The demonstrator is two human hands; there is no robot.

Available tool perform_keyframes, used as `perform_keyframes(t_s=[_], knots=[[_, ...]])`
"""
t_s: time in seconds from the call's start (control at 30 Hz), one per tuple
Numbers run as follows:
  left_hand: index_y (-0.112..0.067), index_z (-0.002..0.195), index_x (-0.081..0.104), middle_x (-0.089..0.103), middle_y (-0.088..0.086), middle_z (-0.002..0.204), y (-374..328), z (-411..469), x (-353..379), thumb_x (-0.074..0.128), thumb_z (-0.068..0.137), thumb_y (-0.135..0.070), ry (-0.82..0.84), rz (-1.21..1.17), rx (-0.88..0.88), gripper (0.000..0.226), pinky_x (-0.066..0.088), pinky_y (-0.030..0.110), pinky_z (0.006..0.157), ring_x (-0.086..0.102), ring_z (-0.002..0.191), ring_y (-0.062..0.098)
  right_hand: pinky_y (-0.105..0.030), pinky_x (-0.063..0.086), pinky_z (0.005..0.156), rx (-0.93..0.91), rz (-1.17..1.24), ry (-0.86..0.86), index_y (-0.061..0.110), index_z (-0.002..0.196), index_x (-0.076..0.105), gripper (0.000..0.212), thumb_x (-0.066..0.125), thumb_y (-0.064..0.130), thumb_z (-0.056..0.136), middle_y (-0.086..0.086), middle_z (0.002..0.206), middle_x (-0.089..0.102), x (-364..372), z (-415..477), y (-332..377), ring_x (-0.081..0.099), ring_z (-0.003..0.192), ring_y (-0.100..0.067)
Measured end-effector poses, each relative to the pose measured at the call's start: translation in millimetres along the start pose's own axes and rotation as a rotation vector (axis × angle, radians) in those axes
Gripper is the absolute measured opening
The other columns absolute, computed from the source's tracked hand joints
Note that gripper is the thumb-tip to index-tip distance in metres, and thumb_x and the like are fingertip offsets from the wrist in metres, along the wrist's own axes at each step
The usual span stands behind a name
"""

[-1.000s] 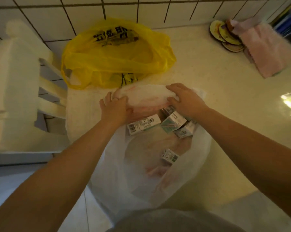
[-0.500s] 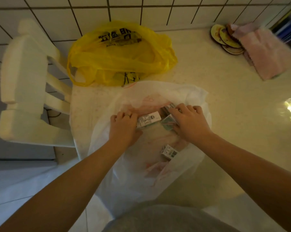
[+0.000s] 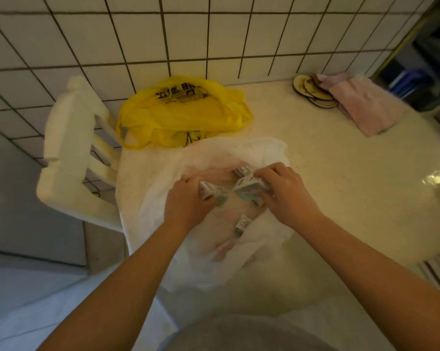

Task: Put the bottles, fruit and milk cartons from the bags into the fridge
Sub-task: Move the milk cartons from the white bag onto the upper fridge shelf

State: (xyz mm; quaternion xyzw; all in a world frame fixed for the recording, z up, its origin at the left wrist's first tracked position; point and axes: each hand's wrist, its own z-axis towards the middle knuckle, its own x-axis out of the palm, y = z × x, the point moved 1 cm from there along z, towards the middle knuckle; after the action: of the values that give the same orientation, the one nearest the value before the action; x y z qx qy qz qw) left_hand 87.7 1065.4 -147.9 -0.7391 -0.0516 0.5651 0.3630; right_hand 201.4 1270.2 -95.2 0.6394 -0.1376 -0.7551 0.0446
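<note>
A white plastic bag (image 3: pixel 163 193) lies open on the round table (image 3: pixel 340 186), with several small milk cartons inside. My left hand (image 3: pixel 186 206) grips one carton (image 3: pixel 211 192) in the bag. My right hand (image 3: pixel 284 193) grips another carton (image 3: pixel 249 187) beside it. A third carton (image 3: pixel 242 224) lies loose lower in the bag, and one more carton (image 3: pixel 241 171) shows above my right hand. Behind the white bag sits a crumpled yellow bag (image 3: pixel 186 115) with black print; its contents are hidden.
A white chair (image 3: pixel 69 153) stands against the tiled wall left of the table. Round coasters (image 3: pixel 312 92) and a pink cloth (image 3: pixel 365 107) lie at the table's far right. A dark opening shows at the right edge.
Both hands went from holding the bag's rim down into the bag and now grip cartons and lift them slightly. The camera view has pulled back and up.
</note>
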Motion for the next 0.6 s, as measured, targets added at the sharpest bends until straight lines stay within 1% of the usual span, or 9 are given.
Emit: perform_keyframes(t_s=[0.07,0.13,0.17,0.23,0.3,0.37,0.43,0.5,0.6], knots=[[-0.024,0.082,0.044,0.050,0.006,0.100,-9.1,-21.1,-8.7,0.065,0.072,-0.045,-0.015,-0.209,-0.035,0.031,0.036,0.034,0.061,0.049,0.074,0.025,-0.034,0.046,0.077,0.064,0.117,-0.039,0.019,0.120,0.061,0.037,0.072,0.012,0.086,-0.004,0.112,0.055,-17.4,-16.5,7.4,0.055,0.090,-0.025],[-0.020,0.094,0.053,0.056,0.004,0.100,-16.7,-43.2,-16.3,0.072,0.080,-0.029,-0.082,-0.343,-0.041,0.026,0.043,0.036,0.063,0.054,0.080,0.023,-0.028,0.045,0.070,0.179,0.243,-0.076,0.022,0.118,0.060,0.033,0.073,0.019,0.088,0.000,0.108,0.054,-30.7,-35.5,12.6,0.056,0.085,-0.020],[-0.018,0.098,0.056,0.060,0.002,0.096,-20.4,-55.0,-20.4,0.073,0.082,-0.024,-0.117,-0.406,-0.045,0.024,0.045,0.037,0.063,0.057,0.081,0.020,-0.029,0.048,0.070,0.253,0.324,-0.093,0.026,0.116,0.059,0.031,0.073,0.022,0.088,0.001,0.108,0.055,-34.7,-46.3,14.3,0.057,0.085,-0.019],[-0.020,0.097,0.059,0.063,-0.001,0.088,-27.7,-78.2,-26.4,0.072,0.085,-0.019,-0.168,-0.522,-0.064,0.019,0.047,0.034,0.063,0.058,0.075,0.009,-0.037,0.055,0.071,0.393,0.508,-0.131,0.032,0.110,0.057,0.030,0.075,0.026,0.086,0.002,0.109,0.060,-39.5,-69.8,18.9,0.062,0.090,-0.021],[-0.023,0.096,0.062,0.065,0.000,0.089,-31.8,-101.0,-29.7,0.073,0.086,-0.016,-0.206,-0.688,-0.117,0.016,0.053,0.034,0.066,0.060,0.074,0.004,-0.043,0.059,0.072,0.492,0.678,-0.172,0.029,0.105,0.058,0.029,0.077,0.022,0.085,0.004,0.106,0.062,-43.1,-95.5,24.8,0.065,0.094,-0.022],[-0.025,0.098,0.063,0.068,0.003,0.094,-32.3,-125.3,-30.6,0.073,0.088,-0.016,-0.222,-0.864,-0.206,0.016,0.059,0.038,0.073,0.067,0.087,0.013,-0.043,0.061,0.072,0.561,0.850,-0.217,0.019,0.105,0.061,0.027,0.077,0.014,0.084,0.000,0.100,0.064,-47.7,-123.3,32.3,0.068,0.092,-0.024],[-0.021,0.109,0.062,0.070,0.007,0.104,-30.3,-150.2,-28.9,0.072,0.090,-0.016,-0.215,-1.035,-0.300,0.022,0.060,0.036,0.077,0.070,0.097,0.023,-0.042,0.062,0.073,0.621,1.036,-0.247,0.015,0.107,0.062,0.027,0.076,0.010,0.085,-0.009,0.100,0.068,-51.0,-151.4,40.9,0.073,0.087,-0.025],[-0.014,0.121,0.060,0.070,0.013,0.110,-27.5,-174.1,-26.9,0.070,0.091,-0.016,-0.199,-1.167,-0.375,0.032,0.059,0.034,0.078,0.071,0.099,0.025,-0.038,0.062,0.073,0.674,1.195,-0.260,0.017,0.109,0.064,0.026,0.074,0.008,0.086,-0.012,0.101,0.073,-52.0,-175.5,49.5,0.074,0.085,-0.023],[-0.009,0.127,0.059,0.071,0.012,0.106,-29.8,-226.5,-23.7,0.069,0.092,-0.020,-0.152,-1.268,-0.431,0.038,0.058,0.036,0.078,0.072,0.094,0.023,-0.037,0.059,0.076,0.738,1.355,-0.280,0.017,0.113,0.063,0.026,0.069,0.008,0.090,-0.007,0.094,0.077,-55.1,-218.9,66.9,0.075,0.087,-0.022]])
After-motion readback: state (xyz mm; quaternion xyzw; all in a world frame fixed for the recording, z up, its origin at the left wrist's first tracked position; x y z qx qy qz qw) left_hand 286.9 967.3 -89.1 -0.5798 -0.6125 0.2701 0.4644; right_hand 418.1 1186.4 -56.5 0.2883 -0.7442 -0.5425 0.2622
